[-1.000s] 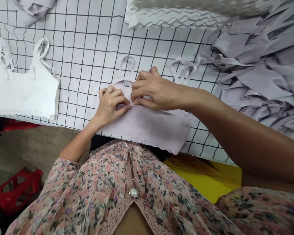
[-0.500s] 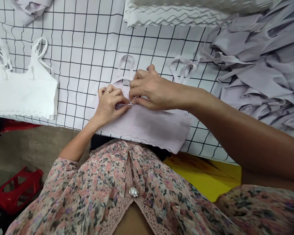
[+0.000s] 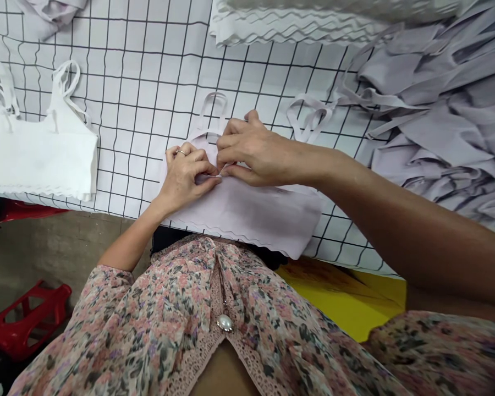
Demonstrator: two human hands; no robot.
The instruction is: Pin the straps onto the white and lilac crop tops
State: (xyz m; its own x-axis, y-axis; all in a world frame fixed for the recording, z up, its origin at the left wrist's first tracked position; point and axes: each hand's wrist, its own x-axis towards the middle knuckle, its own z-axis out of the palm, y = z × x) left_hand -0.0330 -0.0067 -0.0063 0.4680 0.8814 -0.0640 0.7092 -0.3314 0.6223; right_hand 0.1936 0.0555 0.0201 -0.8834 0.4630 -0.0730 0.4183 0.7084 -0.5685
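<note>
1. Head view: since the earliest frame, the right hand has edged slightly toward the left hand; the lilac top has hardly shifted.
2. Both hands are nearly closed in a pinch, thumb against fingers, on the top's upper edge, fingertips almost meeting (exactly what sits between the right fingertips is too small to tell).
3. The top lies flat at the near edge of the gridded tablecloth, between a white top and a lilac pile.
4. It should handle as light, limp and stretchy, folding easily; a fingertip pinch at an edge or seam suits it.
5. Its long axis runs side to side, right end tipped slightly toward the person; straps point away, wavy hem nearest the body.
</note>
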